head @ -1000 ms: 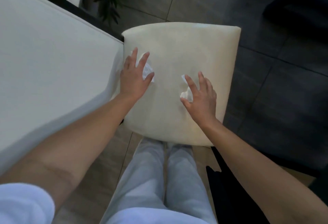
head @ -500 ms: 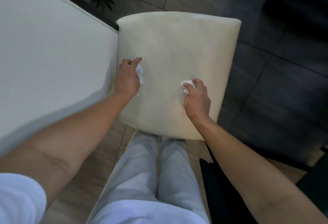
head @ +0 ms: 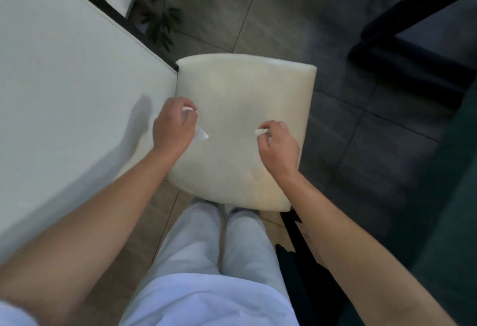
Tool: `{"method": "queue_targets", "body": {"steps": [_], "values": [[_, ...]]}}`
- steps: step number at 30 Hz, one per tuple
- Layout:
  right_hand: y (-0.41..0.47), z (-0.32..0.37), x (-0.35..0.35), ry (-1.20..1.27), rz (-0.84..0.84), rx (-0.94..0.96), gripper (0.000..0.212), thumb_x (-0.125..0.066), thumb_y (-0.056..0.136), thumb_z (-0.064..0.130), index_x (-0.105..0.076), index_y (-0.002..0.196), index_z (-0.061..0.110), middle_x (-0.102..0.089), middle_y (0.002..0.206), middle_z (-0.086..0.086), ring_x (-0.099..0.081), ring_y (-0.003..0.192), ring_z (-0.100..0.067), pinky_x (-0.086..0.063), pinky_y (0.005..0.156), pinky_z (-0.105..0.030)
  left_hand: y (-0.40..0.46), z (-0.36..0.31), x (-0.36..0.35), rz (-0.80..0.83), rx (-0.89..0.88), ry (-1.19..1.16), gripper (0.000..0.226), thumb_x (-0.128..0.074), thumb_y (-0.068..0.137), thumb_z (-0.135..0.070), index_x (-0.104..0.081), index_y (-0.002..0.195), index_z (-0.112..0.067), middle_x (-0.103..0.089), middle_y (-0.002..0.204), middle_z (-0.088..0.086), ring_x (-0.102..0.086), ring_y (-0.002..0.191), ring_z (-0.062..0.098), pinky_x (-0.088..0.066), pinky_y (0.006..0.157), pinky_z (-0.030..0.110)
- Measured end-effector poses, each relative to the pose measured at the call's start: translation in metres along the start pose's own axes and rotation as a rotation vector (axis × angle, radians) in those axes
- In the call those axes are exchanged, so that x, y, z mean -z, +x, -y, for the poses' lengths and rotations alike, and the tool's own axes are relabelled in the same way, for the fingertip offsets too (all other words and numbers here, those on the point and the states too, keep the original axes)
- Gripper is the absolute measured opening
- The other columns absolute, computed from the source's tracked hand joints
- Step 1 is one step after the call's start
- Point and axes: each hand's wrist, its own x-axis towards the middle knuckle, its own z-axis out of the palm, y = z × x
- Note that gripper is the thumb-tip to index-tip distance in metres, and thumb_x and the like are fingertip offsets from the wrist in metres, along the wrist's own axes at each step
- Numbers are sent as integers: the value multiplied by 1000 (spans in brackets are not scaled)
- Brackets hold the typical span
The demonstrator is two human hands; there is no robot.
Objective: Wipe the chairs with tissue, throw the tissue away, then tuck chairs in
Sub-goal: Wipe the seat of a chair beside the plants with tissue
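A cream cushioned chair seat stands in front of my legs, its left edge against the white table. My left hand hovers over the seat's left side, fingers curled round a crumpled white tissue that sticks out below the thumb. Over the seat's right side, my right hand pinches a second small white tissue at its fingertips. Both hands appear lifted slightly off the cushion.
The white table fills the left. A potted plant stands on the grey tiled floor beyond the table's corner. Dark furniture legs cross the upper right. A black chair frame runs by my right leg.
Both hands went from pressing flat on the seat to curling round their tissues and drawing back toward me. The view has pulled back from the chair.
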Motion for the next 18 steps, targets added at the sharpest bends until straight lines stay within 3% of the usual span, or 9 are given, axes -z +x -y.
{"method": "queue_targets", "body": {"steps": [3,5,9,11,13,16,18], "values": [[-19,29,36,74,-136,50,22,-62,86,17,-60,108,19,-61,107,4,-59,77,-15,-53,68,-39,-32,-31,40,-166,-9,-85,23,-65,93,-34,-59,112,-22,-54,117,-5,-51,97,8,-41,83,28],[-34,48,59,125,-178,67,23,-61,86,12,-59,107,18,-62,106,4,-59,76,-15,-55,68,-43,-56,-46,65,-217,-36,-143,29,-63,91,-19,-58,120,-21,-51,123,-3,-47,97,2,-42,83,24],[-70,84,94,295,-174,95,30,-49,90,6,-60,113,23,-67,94,4,-68,72,-11,-59,66,-47,-101,-64,108,-236,-148,-189,48,-52,90,-1,-57,133,-22,-53,130,-3,-48,110,1,-31,83,-5],[-89,102,106,355,-165,104,32,-46,95,6,-60,114,27,-70,88,2,-70,65,-7,-59,61,-42,-120,-69,127,-189,-216,-212,50,-51,93,1,-59,135,-26,-57,131,-5,-60,109,10,-37,88,-1],[-111,117,117,371,-168,131,24,-48,101,11,-62,114,25,-70,82,2,-66,56,-6,-51,56,-30,-143,-72,150,-123,-295,-237,50,-53,95,3,-63,133,-28,-64,126,-6,-71,94,13,-49,88,11],[-147,136,130,378,-229,182,14,-56,103,27,-67,110,25,-68,75,10,-65,63,-6,-48,58,-20,-184,-79,190,-178,-509,-199,41,-62,95,0,-69,129,-21,-71,117,-6,-64,100,2,-42,88,1],[-174,150,132,394,-257,196,16,-62,99,39,-68,98,24,-67,73,10,-65,67,-7,-50,61,-24,-213,-81,221,-252,-631,-153,33,-68,97,-13,-69,128,-22,-67,115,-13,-60,102,-2,-38,88,-2]]}}
